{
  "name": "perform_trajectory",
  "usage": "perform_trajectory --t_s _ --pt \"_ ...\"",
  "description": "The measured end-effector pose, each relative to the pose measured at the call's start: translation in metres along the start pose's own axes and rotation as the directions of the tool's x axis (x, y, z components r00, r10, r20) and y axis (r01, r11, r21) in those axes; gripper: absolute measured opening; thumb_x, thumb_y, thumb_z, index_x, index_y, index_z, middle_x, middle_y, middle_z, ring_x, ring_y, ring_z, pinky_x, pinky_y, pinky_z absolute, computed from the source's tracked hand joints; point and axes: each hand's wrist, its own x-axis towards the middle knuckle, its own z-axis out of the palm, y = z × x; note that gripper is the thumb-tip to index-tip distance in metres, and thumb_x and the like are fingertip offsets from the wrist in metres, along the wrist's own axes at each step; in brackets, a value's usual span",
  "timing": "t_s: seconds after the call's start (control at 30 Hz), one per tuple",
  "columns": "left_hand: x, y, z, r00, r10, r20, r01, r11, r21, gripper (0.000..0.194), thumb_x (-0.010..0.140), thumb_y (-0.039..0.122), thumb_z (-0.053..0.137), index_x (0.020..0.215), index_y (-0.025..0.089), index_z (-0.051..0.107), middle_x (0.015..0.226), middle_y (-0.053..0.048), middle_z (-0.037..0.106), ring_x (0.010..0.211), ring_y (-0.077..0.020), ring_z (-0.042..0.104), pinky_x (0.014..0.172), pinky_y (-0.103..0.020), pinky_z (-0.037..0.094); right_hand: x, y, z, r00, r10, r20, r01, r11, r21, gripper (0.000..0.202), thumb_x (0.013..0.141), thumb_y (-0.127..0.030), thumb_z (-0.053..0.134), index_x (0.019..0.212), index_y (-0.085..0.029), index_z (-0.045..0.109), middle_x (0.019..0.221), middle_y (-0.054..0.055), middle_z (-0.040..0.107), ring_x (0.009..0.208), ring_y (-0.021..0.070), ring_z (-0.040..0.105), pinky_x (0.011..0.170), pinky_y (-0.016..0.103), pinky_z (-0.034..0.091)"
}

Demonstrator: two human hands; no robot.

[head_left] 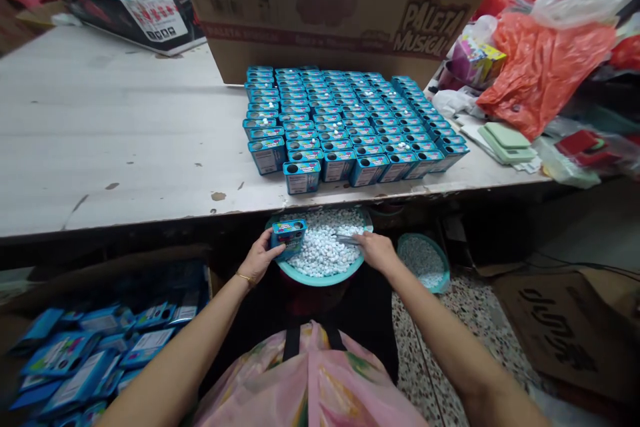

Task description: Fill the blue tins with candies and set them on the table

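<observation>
My left hand (pixel 260 256) is closed around a small blue box (pixel 289 233), which has a dark round hole in its top. The box is over the left rim of a teal basin (pixel 320 281) full of small white pieces (pixel 327 247). My right hand (pixel 376 249), at the basin's right side, grips a grey metal scoop (pixel 347 239) whose far end lies at the white pieces. Rows of similar blue boxes (pixel 340 165) stand upright on the white table (pixel 150 147) beyond; some have white pieces on top.
A large cardboard box (pixel 325 20) stands behind the rows. A carton of blue boxes (pixel 215 280) is at lower left, a black carton (pixel 145 20) at back left. Orange bags (pixel 545 67) and a green scale (pixel 506 140) lie right; a smaller basin (pixel 445 267) is below.
</observation>
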Motion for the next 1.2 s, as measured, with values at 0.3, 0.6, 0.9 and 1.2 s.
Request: perform_trajectory --t_s 0.3,0.6,0.9,1.2 --pt "0.008 -0.007 0.038 0.995 -0.085 0.053 0.092 0.985 -0.146 0.06 0.061 0.029 0.074 0.116 0.018 0.052 0.113 -0.009 0.06 0.104 -0.024 0.057 0.096 -0.045 0.04 0.048 -0.019 0.049 0.992 -0.01 -0.128 0.068 0.887 0.457 0.035 0.081 -0.03 0.051 0.115 -0.033 0.057 0.118 -0.003 0.06 0.106 0.0171 0.055 0.091 0.029 0.041" --pt "-0.007 0.016 0.005 1.0 0.021 0.024 -0.021 1.0 0.014 0.056 0.063 0.029 0.071 0.114 0.02 0.052 0.115 -0.007 0.059 0.105 -0.0237 0.055 0.096 -0.042 0.041 0.043 0.0 0.031 0.975 -0.09 -0.205 0.212 0.669 0.713 0.035 0.073 -0.023 0.059 0.108 -0.025 0.063 0.107 0.002 0.066 0.101 0.0193 0.058 0.09 0.034 0.043" --pt "-0.001 0.016 -0.004 0.989 0.137 0.048 -0.145 0.934 0.327 0.056 0.06 0.031 0.071 0.113 0.017 0.055 0.107 -0.006 0.062 0.1 -0.0235 0.056 0.098 -0.04 0.037 0.017 -0.007 -0.057 0.952 -0.255 -0.17 0.302 0.871 0.388 0.037 0.078 -0.033 0.054 0.115 -0.031 0.058 0.114 0.0 0.062 0.105 0.0196 0.055 0.088 0.031 0.042" --pt "0.0 0.017 0.003 0.982 0.179 0.059 -0.188 0.912 0.364 0.051 0.06 0.027 0.069 0.109 0.017 0.058 0.105 -0.006 0.061 0.101 -0.0246 0.054 0.098 -0.039 0.036 0.004 -0.058 -0.116 0.957 -0.288 -0.017 0.283 0.948 -0.146 0.033 0.081 -0.027 0.041 0.107 -0.025 0.061 0.1 0.009 0.065 0.089 0.0247 0.06 0.074 0.036 0.044"
